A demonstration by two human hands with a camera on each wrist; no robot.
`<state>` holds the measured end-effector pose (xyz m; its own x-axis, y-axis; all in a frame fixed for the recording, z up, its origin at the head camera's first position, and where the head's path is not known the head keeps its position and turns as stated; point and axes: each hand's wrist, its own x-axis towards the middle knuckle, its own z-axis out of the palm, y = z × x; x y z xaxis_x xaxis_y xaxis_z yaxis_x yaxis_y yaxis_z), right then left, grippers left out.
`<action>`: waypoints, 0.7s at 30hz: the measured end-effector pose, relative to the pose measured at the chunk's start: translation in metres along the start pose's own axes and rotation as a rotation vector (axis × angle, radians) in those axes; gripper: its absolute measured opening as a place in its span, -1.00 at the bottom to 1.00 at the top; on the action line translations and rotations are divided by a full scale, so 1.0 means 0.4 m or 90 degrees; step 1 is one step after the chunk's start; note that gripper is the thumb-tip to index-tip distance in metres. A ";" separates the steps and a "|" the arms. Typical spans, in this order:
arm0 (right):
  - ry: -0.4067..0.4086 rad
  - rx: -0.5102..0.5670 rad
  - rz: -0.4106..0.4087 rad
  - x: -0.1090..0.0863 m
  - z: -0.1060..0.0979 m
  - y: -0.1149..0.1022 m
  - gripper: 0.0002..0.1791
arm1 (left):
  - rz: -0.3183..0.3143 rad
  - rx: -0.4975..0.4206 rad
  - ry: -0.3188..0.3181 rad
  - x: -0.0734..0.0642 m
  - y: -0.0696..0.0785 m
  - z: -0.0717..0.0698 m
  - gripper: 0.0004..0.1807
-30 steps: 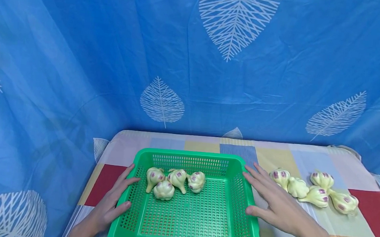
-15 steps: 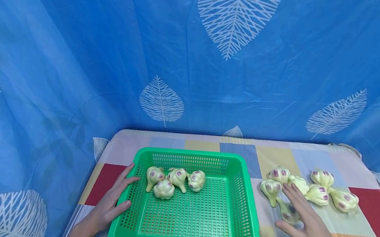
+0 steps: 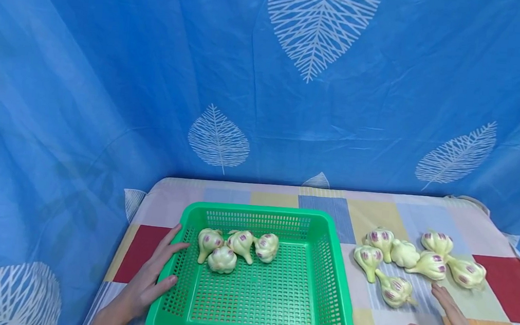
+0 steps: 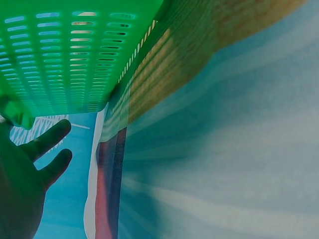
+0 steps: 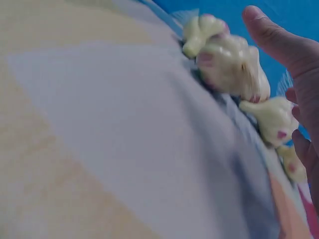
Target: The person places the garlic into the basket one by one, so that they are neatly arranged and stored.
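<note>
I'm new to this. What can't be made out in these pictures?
Green basket: near outer wall, cut off by the head view's bottom edge.
Four garlic bulbs in it: undersides, facing down in the head view; screened by the basket in the left wrist view.
Nearest garlic bulb: skin details, blurred, right wrist view.
Patchwork tablecloth: near edge, cut off below, head view.

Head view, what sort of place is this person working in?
Probably a small curtained-off work spot, perhaps indoors: a blue leaf-print curtain hangs behind and at both sides, a patchwork cloth covers the work surface, and a basket holding garlic bulbs stands on it.
</note>
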<state>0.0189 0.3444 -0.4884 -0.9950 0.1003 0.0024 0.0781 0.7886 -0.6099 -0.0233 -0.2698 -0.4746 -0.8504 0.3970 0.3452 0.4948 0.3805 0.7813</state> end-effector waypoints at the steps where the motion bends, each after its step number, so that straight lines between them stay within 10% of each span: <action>1: -0.008 0.015 0.029 -0.002 0.001 0.008 0.14 | -0.001 -0.001 -0.001 0.000 -0.001 0.000 -0.33; 5: -0.001 0.064 0.100 -0.009 0.017 0.043 0.11 | -0.010 0.005 0.002 -0.001 -0.002 0.003 -0.33; 11: 0.080 0.091 0.091 -0.015 0.056 0.072 0.03 | -0.010 0.003 0.002 -0.001 -0.003 0.004 -0.33; 21: 0.036 0.127 0.037 0.023 0.067 0.028 -0.04 | -0.010 0.011 0.000 -0.002 -0.002 0.003 -0.33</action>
<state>0.0089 0.3377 -0.5165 -0.9835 0.1810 0.0038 0.1157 0.6448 -0.7555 -0.0227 -0.2696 -0.4760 -0.8584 0.3905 0.3326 0.4838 0.4011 0.7778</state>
